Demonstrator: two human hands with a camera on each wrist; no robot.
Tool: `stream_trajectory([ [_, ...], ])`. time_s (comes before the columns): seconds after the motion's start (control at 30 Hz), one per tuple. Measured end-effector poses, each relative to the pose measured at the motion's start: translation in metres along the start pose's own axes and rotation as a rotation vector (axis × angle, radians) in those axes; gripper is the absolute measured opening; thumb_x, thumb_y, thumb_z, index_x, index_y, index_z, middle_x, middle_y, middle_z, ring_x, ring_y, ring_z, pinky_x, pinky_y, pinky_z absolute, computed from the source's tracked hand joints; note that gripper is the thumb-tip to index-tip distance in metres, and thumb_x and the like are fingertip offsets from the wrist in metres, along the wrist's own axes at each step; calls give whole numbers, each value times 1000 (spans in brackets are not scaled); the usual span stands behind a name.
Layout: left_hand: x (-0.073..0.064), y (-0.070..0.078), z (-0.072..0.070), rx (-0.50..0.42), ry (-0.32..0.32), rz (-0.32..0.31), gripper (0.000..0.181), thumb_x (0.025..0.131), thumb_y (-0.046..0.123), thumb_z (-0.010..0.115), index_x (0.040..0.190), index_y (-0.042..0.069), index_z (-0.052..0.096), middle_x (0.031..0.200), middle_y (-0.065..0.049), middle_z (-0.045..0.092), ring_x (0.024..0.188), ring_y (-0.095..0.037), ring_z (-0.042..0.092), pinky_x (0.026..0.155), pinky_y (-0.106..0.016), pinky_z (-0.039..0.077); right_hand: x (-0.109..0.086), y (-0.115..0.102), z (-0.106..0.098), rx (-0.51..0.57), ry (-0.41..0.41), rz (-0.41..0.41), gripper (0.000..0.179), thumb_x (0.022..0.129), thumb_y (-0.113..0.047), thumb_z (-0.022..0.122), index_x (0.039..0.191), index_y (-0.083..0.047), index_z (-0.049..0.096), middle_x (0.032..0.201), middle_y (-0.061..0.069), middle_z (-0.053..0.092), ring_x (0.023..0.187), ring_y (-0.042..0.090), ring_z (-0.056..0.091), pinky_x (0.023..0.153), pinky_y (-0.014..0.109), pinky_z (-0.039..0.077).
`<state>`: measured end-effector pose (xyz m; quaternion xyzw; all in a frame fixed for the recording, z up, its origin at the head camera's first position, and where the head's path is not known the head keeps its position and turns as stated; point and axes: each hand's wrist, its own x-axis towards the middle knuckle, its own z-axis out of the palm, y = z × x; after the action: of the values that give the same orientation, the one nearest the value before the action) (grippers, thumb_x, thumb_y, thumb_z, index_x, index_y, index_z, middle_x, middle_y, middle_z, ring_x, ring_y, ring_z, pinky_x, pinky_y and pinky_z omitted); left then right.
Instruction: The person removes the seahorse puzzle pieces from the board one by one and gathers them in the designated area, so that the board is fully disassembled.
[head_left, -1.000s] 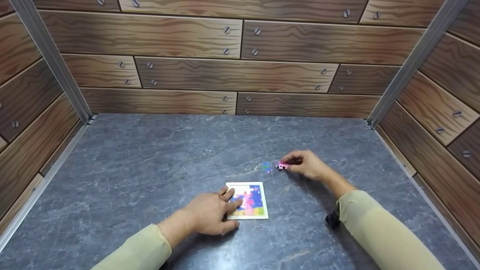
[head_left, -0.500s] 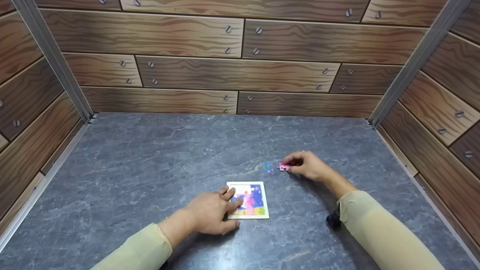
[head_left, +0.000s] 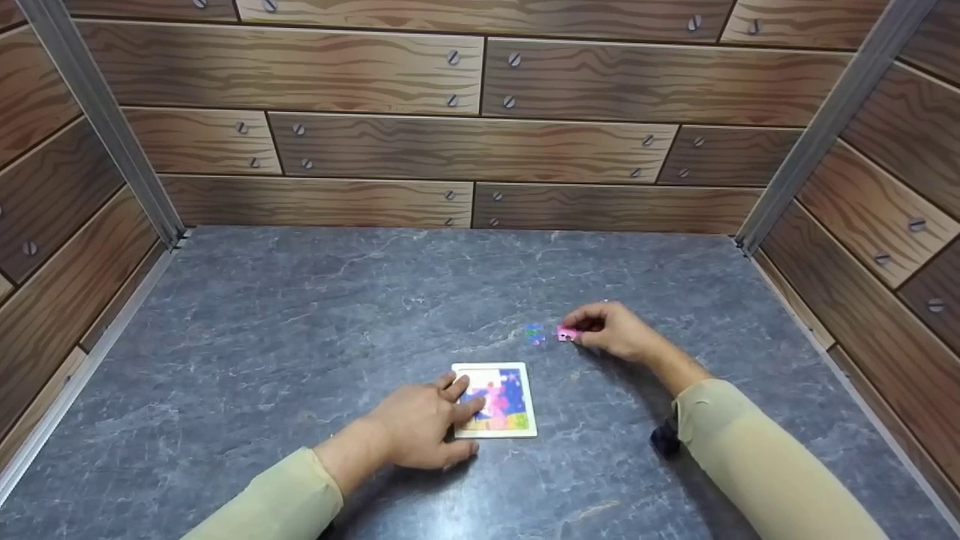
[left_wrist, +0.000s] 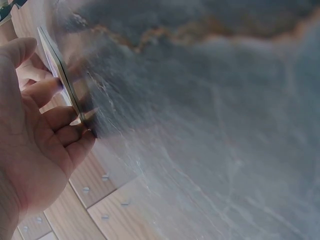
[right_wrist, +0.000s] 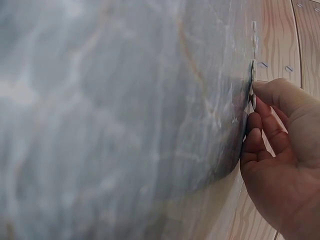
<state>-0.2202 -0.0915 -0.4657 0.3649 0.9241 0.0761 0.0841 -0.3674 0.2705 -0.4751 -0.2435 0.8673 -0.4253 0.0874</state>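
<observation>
A square jigsaw puzzle board (head_left: 532,420) with a white frame lies on the table. Its picture is partly filled in, and its upper left shows bare white. My left hand (head_left: 420,424) rests on the board's left side with spread fingers, hiding part of it; the left wrist view shows fingertips along the board's thin edge (left_wrist: 62,72). Further back on the right, my right hand (head_left: 619,330) pinches a pink puzzle piece (head_left: 566,334) between thumb and fingers, low over the table or on it. Just left of that piece lies a blue-green puzzle piece (head_left: 534,334).
The grey marbled tabletop (head_left: 315,300) spreads around the board and pieces. Wood-patterned walls (head_left: 375,146) enclose it at the back and both sides, with metal posts (head_left: 795,172) in the corners. A dark object (head_left: 665,441) sits under the right cuff.
The pink piece has turned slightly in my right fingers, and a little more space shows between it and the blue-green piece. My left hand stays on the board.
</observation>
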Motion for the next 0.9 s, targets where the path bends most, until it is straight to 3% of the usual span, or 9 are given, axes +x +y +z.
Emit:
stream_trajectory([
  [0.37,0,-1,1,-5,-2,-1,69,104,59,51,161,20,50,164,-21,42,150,-40,42,109,-53,50,2,4,-2,-47,-2,-20,30,88,6,74,118,7,75,105,17,73,89,19,60,76,21,49],
  [0.9,1,-1,1,11,7,1,70,103,61,51,160,21,51,163,-21,43,150,-40,43,109,-52,50,1,2,-3,-60,-8,1,34,88,3,77,122,6,74,110,19,73,96,22,61,83,24,50],
])
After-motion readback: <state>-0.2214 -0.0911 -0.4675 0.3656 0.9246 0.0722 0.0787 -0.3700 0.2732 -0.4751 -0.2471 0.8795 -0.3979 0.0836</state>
